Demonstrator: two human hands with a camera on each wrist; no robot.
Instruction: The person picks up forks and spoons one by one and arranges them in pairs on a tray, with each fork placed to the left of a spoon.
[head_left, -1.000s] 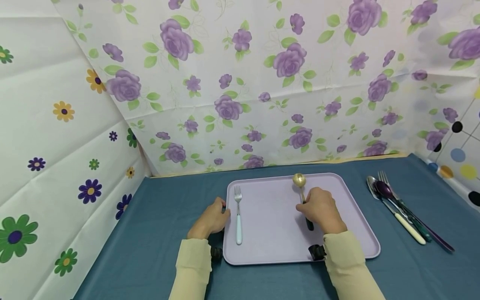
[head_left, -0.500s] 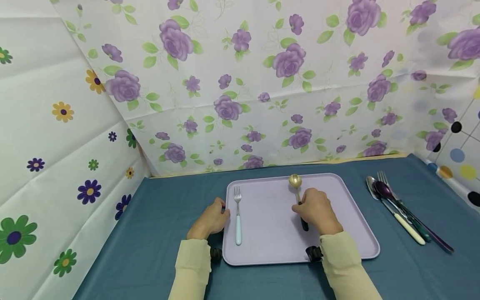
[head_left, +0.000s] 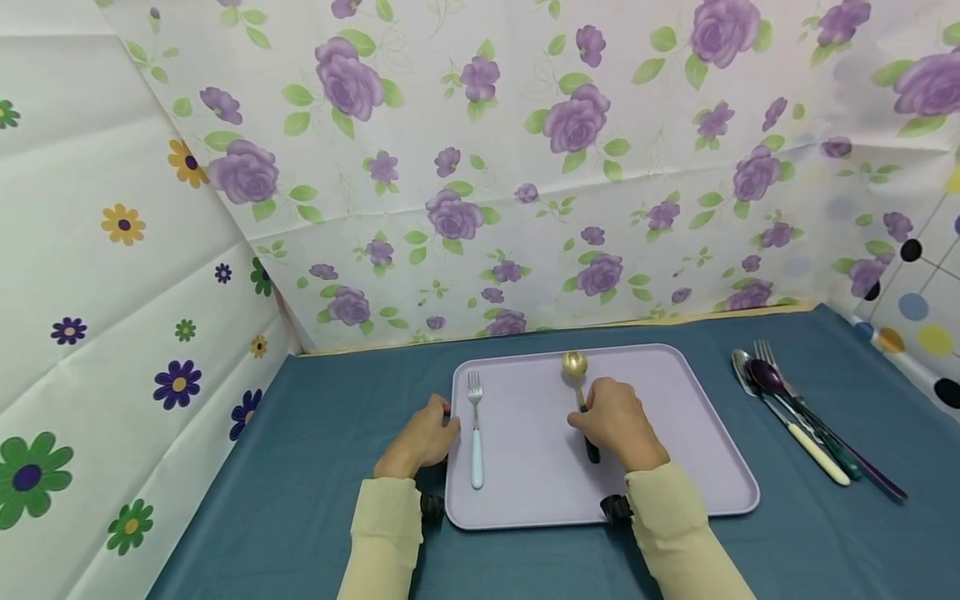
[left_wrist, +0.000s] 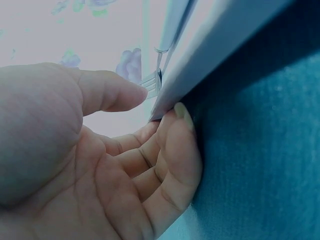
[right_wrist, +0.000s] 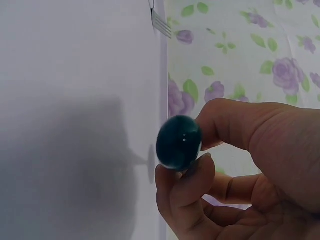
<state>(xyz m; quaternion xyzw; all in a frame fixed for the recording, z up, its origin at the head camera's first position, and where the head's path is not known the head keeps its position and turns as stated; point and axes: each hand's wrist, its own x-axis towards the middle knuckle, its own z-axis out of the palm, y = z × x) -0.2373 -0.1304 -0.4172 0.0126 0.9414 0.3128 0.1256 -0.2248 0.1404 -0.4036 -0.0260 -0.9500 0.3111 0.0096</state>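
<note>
We're moving the gold spoon leftward, nearer the fork, right hand pinching it, left hand curling against the tray.

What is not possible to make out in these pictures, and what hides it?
Head view: the middle of the gold spoon, covered by the right hand.
Head view: most fingertips of the left hand, hidden by that hand itself.
Head view: exact number of pieces in the cutlery pile, whose handles overlap.
Right wrist view: most of the fork, cut off by the top edge.
</note>
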